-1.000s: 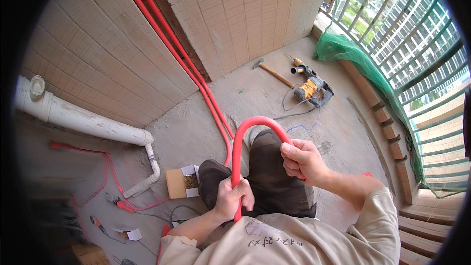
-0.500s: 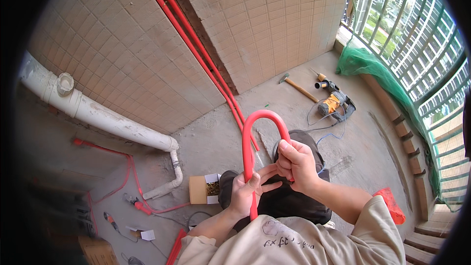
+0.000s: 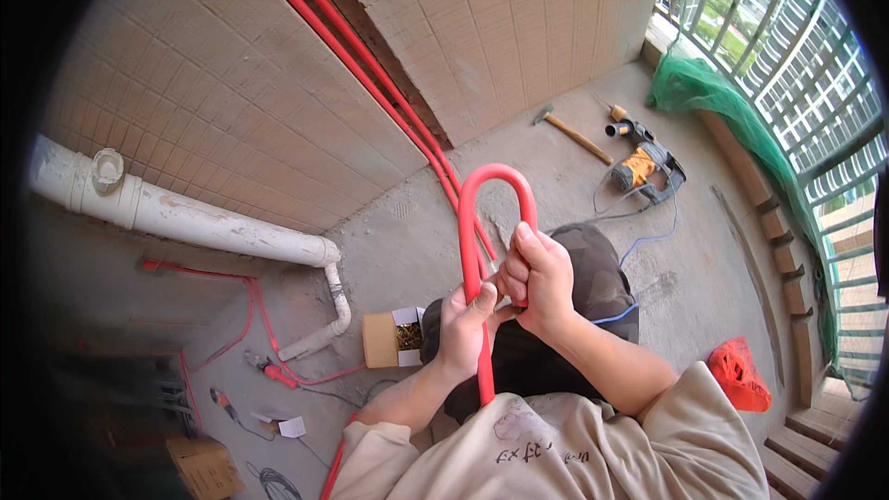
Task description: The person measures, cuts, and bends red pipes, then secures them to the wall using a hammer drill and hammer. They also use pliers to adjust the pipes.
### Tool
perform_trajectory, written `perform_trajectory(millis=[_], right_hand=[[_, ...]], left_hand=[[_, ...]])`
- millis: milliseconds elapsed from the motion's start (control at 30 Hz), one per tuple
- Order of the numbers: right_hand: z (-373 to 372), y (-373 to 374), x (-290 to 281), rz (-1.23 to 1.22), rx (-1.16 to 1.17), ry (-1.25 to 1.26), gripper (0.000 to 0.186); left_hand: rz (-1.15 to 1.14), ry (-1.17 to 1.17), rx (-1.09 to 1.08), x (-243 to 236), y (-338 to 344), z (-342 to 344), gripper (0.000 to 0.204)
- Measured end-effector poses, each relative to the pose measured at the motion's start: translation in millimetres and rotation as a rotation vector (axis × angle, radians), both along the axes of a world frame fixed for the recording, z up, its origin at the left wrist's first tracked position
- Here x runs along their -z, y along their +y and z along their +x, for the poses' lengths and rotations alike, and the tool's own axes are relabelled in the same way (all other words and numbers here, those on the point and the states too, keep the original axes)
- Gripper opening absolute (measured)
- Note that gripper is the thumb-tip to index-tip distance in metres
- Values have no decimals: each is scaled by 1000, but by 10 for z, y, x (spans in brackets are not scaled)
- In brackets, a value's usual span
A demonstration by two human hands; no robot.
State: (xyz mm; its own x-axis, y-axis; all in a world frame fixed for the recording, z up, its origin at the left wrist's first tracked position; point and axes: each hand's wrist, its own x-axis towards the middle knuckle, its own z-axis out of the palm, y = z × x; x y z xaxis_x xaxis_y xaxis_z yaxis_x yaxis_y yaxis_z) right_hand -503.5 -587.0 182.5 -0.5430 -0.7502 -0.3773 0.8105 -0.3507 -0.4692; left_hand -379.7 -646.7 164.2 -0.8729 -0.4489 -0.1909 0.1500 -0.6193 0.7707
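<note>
- Since a second ago, the right hand (image 3: 544, 285) has been moving in toward the left hand (image 3: 463, 331), and the bend of the tube (image 3: 469, 231) is looking narrower: its two legs, well apart then, are now running near each other.
- Since half a second ago, the hands have been staying close together, while the top of the bend is showing higher in the view.
- The right hand is closing firmly round the short leg, its thumb lying along the tube and its fingers curling tightly in.
- The left hand is gripping the long leg, its thumb pressing across the front; its other fingers are partly hiding behind the tube and the right hand, so one cannot tell how far they are wrapping or whether the hands are touching.
- The tube is standing in front of the person's chest as an upturned U, the long leg's lower part reaching down to the shirt (image 3: 565, 449).
- Beyond the bend, the wall tubes (image 3: 438, 156) are running down to the floor (image 3: 398, 231).
- The hammer (image 3: 579, 139) and drill (image 3: 641, 167) are lying past the trousers (image 3: 593, 264), the box (image 3: 379, 340) is sitting to the left, and the bag (image 3: 738, 376) is resting to the right.
</note>
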Motion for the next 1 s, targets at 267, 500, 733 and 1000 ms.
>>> perform_trajectory(millis=[267,500,733,1000], right_hand=[[-76,-61,16,-28,55,-15,30],[-32,-161,67,-50,89,4,30],[-47,-201,42,-106,126,-50,30],[-45,-152,22,-95,126,-16,30]], left_hand=[[10,-98,18,-65,-55,-169,31],[-91,-165,13,-97,-90,-180,29],[-167,-177,-31,-122,-99,-233,23],[-176,-211,-22,-225,-59,-236,21]])
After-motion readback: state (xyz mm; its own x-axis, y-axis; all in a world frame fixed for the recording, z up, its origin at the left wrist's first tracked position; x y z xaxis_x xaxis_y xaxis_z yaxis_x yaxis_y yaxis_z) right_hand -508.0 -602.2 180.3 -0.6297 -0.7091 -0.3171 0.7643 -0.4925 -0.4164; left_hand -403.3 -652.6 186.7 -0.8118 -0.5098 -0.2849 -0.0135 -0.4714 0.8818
